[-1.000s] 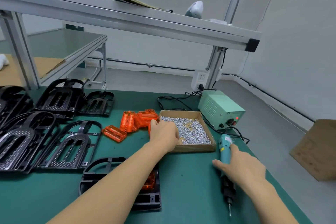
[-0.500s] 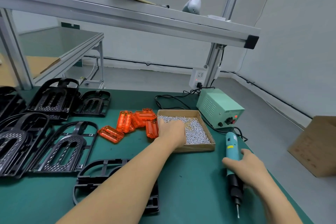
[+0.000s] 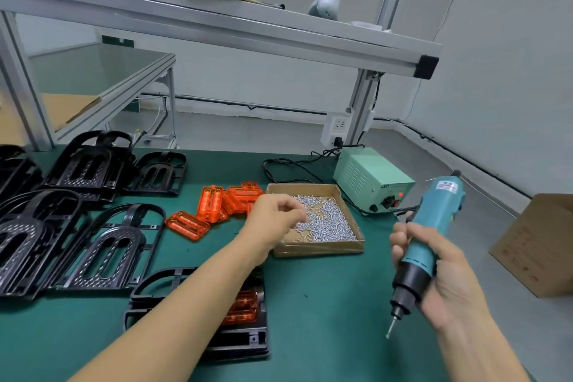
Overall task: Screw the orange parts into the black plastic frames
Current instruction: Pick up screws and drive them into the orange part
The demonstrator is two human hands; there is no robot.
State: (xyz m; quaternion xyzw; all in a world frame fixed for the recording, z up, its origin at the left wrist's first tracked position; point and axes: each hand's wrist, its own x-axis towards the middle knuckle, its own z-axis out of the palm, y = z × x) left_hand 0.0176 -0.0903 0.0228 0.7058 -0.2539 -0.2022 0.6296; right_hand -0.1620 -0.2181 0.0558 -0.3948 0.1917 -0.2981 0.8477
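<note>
Holding the blue screwdriver [image 3: 434, 226] clear of the table, tip down, the right hand [image 3: 446, 282] is wrapped firmly round its body. Left hand [image 3: 273, 214] hovers over the near-left corner of the screw box [image 3: 319, 248], fingers pinched (whether on a screw cannot be told). One orange part [image 3: 243, 307] sits in the nearest black frame [image 3: 198, 313]; loose orange parts [image 3: 217, 205] and empty frames [image 3: 105, 245] wait at left, so most work likely remains
</note>
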